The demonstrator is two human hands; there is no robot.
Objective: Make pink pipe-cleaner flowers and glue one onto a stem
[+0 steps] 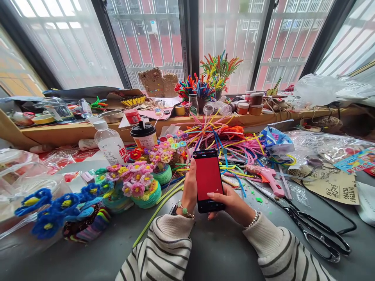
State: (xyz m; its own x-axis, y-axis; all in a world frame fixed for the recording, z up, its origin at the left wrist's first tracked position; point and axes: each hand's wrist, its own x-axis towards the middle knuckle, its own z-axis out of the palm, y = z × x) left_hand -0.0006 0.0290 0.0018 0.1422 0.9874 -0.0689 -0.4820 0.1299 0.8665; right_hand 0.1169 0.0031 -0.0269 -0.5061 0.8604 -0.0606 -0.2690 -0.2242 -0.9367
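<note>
Striped sleeves [171, 242] lead to both hands [190, 191] clasping the phone [208, 171] between them, right thumb [218, 197] across its front.

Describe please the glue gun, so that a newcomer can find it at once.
On the grey table, start from the right hand at the phone and go right to the black scissors. The glue gun lies near their blades, set apart by its pink body and orange trigger.

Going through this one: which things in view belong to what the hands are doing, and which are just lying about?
In use:
phone, in the left hand
right hand, thumb over the screen

Lying about:
pink glue gun
scissors
pink flowers
lidded cup
clear bottle
</note>
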